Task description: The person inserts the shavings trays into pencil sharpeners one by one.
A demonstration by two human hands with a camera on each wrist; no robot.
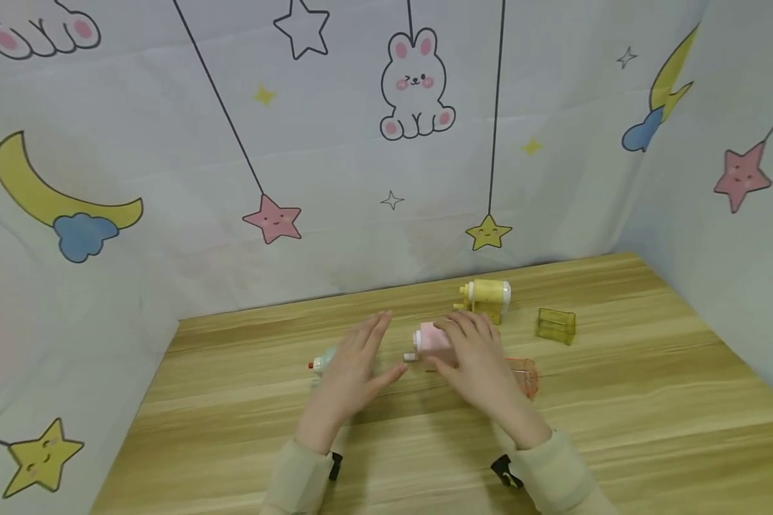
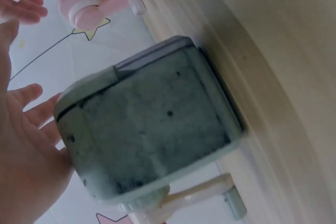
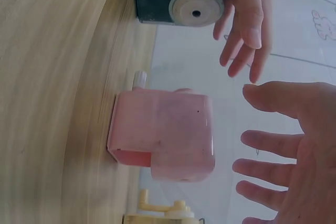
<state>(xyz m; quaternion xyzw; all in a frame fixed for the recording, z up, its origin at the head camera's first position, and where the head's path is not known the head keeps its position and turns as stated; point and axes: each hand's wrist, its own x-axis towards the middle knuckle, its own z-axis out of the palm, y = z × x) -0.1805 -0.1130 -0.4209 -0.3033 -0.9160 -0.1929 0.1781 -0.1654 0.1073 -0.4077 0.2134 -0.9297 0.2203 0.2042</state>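
Over the wooden table, my left hand is beside a green pencil sharpener, its fingers extended. In the head view the hand covers most of that sharpener, and whether they touch I cannot tell. A pink pencil sharpener with a small white crank handle stands between the hands. My right hand hovers by it, fingers spread and apart from it in the right wrist view. An opening shows low in the pink body. Both palms hold nothing.
Behind the right hand stands a yellow pencil sharpener. A transparent olive-yellow drawer lies to its right. Partly behind the right wrist is a transparent orange drawer. A printed white cloth hangs along the table's back edge.
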